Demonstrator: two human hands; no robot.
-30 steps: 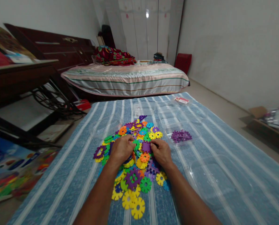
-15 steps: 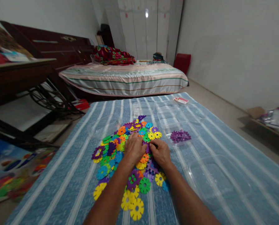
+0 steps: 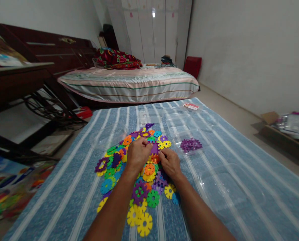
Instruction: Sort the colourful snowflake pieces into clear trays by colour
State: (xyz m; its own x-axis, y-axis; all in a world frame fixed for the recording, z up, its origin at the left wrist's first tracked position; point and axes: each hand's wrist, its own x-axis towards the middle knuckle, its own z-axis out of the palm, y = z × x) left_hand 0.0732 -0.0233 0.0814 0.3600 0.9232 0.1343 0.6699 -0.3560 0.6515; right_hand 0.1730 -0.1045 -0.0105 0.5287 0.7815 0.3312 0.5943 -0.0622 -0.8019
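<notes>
Both hands are pinching one purple snowflake piece (image 3: 154, 147) over the mixed pile (image 3: 129, 174): left hand (image 3: 138, 154), right hand (image 3: 170, 162). A few purple pieces are lying in the clear tray (image 3: 191, 145) far right; most are remaining unsorted.

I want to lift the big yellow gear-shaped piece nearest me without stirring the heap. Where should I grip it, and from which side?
Probably by the near rim of the yellow gear piece, coming from the near side. It lies flat on the striped cloth at the heap's edge; its notched rim offers finger holds, and only its far-left edge meets another yellow piece.
</notes>
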